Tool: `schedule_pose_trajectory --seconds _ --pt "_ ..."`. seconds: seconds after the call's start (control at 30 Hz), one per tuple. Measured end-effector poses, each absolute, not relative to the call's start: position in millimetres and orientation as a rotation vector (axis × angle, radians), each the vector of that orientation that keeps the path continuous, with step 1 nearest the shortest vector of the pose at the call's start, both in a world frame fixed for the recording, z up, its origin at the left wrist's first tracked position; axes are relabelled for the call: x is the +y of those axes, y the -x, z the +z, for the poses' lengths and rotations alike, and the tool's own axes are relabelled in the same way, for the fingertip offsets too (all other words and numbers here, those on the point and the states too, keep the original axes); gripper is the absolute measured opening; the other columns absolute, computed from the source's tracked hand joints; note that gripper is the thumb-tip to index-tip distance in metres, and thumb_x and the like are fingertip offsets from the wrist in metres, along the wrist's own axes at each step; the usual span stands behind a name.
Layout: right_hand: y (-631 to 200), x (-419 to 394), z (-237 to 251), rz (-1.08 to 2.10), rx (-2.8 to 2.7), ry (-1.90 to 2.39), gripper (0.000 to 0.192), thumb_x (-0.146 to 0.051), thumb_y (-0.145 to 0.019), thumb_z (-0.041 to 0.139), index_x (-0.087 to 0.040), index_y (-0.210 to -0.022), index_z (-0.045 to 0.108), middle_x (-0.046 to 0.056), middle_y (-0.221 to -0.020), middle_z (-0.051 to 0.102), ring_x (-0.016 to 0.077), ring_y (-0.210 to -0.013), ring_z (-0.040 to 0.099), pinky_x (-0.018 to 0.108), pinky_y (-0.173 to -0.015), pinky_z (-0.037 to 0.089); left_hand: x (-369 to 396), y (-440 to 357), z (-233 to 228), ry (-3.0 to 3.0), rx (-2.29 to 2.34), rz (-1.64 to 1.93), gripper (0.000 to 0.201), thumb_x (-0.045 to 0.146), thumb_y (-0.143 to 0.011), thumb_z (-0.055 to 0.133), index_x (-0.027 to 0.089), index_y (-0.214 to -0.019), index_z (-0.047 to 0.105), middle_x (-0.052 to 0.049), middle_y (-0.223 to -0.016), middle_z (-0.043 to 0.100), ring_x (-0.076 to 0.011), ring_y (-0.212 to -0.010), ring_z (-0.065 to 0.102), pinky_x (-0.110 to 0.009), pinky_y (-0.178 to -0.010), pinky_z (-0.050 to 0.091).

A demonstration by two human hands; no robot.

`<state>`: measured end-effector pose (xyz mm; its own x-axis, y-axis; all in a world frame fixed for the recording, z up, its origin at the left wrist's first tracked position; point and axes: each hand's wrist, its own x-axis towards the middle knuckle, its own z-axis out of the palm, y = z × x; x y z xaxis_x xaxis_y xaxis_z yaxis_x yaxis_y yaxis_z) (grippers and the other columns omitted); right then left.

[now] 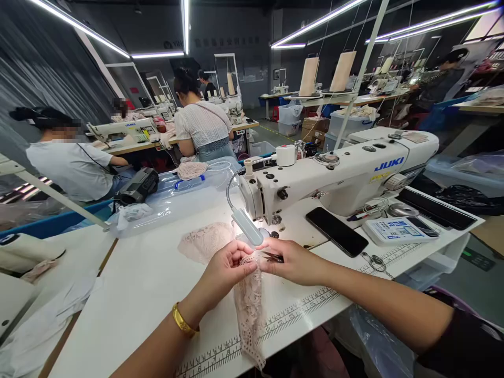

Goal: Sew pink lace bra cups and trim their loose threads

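Stretching wide, the white table (129, 294) carries a sewing machine (334, 178), and in front of its needle end the pale lace strip (249, 310) runs down to the table's front edge. Up top, the left hand (230, 265) pinches that lace between thumb and fingers, while the right hand (293, 261), just beside it, is clamped around small dark snips (277, 258)!

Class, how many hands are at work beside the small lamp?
2: the left hand pinches the lace; the right hand, beside it, holds snips. No others seem hidden there.
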<state>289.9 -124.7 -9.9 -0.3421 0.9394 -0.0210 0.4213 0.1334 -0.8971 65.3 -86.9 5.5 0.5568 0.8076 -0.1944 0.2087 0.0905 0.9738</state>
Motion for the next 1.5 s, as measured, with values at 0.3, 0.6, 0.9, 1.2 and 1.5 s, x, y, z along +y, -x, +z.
schedule_pose_trajectory --seconds 0.3,0.6,0.9,1.2,1.5 --pt "-285.4 -109.3 -28.9 1.138 -1.637 1.173 0.024 -0.039 -0.092 0.062 -0.020 -0.078 0.054 -0.006 -0.067 0.041 0.0123 -0.064 0.037 0.026 -0.062 0.031 -78.6 -66.0 -9.7 -1.157 0.873 0.637 0.037 0.037 -0.078 0.085 0.019 -0.103 0.066 -0.005 -0.096 0.073 -0.0202 -0.090 0.066 -0.031 -0.081 0.051" --pt "-283.0 -111.4 -26.9 1.144 -1.662 1.177 0.025 -0.040 -0.093 0.062 -0.020 -0.078 0.055 -0.005 -0.069 0.043 0.0129 -0.066 0.039 0.026 -0.062 0.032 -80.4 -69.3 -3.9 -1.136 0.873 0.524 0.036 0.045 -0.078 0.083 0.017 -0.098 0.074 -0.006 -0.091 0.074 -0.0222 -0.085 0.066 -0.030 -0.073 0.048" --pt "-280.9 -114.7 -24.4 1.095 -1.694 1.232 0.023 -0.037 -0.093 0.061 -0.021 -0.079 0.054 -0.004 -0.071 0.049 0.0139 -0.068 0.043 0.027 -0.064 0.034 -84.4 -71.5 -0.6 -1.171 0.942 0.541 0.033 0.049 -0.079 0.080 0.018 -0.082 0.070 -0.002 -0.078 0.065 -0.0182 -0.074 0.059 -0.029 -0.067 0.045" --pt "-282.4 -118.8 -22.6 0.904 -1.783 1.291 0.026 -0.045 -0.096 0.059 -0.024 -0.086 0.048 -0.004 -0.074 0.052 0.0153 -0.068 0.047 0.028 -0.064 0.036 -83.6 -70.0 -5.3 -1.156 0.918 0.560 0.032 0.049 -0.082 0.078 0.017 -0.084 0.071 -0.003 -0.079 0.067 -0.0185 -0.077 0.060 -0.027 -0.069 0.046" --pt "-282.1 -125.4 -33.8 0.473 -2.080 1.219 0.016 -0.039 -0.102 0.050 -0.023 -0.101 0.054 0.002 -0.082 0.063 0.0187 -0.071 0.055 0.030 -0.066 0.036 -85.5 -72.0 -2.5 -1.110 0.893 0.591 0.031 0.046 -0.083 0.079 0.017 -0.084 0.069 -0.002 -0.082 0.067 -0.0152 -0.076 0.058 -0.025 -0.068 0.046"
